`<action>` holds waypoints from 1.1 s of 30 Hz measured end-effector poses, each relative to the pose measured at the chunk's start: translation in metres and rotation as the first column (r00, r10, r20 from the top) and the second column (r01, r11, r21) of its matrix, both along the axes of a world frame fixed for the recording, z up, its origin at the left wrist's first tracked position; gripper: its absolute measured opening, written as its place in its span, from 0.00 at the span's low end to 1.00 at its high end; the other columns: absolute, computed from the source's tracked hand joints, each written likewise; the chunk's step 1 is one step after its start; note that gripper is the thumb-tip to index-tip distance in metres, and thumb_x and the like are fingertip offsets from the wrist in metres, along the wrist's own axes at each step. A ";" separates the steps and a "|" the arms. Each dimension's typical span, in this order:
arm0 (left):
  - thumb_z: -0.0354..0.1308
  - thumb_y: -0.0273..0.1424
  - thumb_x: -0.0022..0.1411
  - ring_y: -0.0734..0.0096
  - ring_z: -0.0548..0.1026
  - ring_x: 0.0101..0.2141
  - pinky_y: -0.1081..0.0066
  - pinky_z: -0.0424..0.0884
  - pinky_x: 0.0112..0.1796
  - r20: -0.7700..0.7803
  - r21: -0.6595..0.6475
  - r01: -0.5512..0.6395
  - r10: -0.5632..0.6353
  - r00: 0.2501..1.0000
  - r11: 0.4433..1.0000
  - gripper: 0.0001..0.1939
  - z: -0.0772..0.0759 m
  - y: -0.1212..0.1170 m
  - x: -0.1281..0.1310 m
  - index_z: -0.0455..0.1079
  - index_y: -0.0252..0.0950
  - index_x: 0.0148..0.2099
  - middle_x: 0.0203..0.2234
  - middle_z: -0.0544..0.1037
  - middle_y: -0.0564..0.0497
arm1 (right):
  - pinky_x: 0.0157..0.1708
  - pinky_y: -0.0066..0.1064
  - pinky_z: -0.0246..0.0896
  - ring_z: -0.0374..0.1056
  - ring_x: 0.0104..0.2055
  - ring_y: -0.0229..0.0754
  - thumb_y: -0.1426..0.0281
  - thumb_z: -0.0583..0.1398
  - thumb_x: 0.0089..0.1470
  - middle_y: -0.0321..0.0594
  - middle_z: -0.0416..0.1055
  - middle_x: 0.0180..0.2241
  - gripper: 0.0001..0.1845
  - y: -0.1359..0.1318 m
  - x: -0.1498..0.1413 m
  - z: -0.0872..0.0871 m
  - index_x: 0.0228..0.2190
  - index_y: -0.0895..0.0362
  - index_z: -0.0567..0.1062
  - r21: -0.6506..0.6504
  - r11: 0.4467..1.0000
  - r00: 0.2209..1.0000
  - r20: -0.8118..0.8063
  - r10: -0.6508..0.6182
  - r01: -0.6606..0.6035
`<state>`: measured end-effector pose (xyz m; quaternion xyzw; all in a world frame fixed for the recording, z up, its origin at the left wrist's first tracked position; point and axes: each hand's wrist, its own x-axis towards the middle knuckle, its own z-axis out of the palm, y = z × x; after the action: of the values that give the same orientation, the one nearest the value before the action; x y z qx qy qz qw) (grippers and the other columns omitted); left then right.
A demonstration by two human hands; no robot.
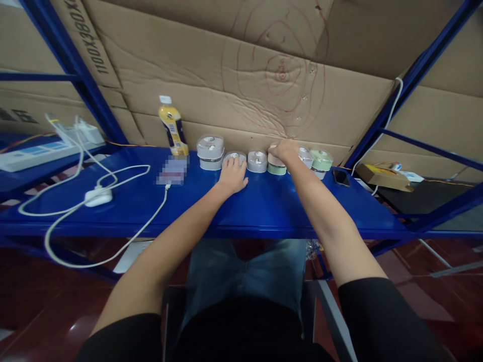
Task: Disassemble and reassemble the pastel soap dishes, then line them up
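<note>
Containers (257,161) crowd shelf (264,201) back edge; front lies open.

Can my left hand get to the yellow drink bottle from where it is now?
Probably yes. The left hand rests on a small round container in the row, and the yellow drink bottle stands upright further left at the back of the blue shelf. Only a stacked grey container sits between them, easy to pass in front.
</note>
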<state>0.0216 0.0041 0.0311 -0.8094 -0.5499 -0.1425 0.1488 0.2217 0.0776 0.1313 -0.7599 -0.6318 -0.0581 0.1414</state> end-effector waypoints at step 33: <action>0.67 0.37 0.64 0.30 0.70 0.63 0.39 0.74 0.58 0.207 -0.056 0.099 -0.085 0.975 0.994 0.28 0.001 -0.039 -0.021 0.73 0.36 0.64 0.62 0.69 0.30 | 0.71 0.54 0.61 0.67 0.70 0.64 0.43 0.65 0.64 0.57 0.71 0.65 0.38 -0.093 -0.002 -0.059 0.63 0.57 0.76 0.208 0.682 0.694 -0.023 0.720 -0.701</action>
<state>0.0005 -0.0351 0.0324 -0.8195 -0.5286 -0.2136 0.0581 0.2197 -0.0158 0.0722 -0.4407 -0.8607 -0.0171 0.2544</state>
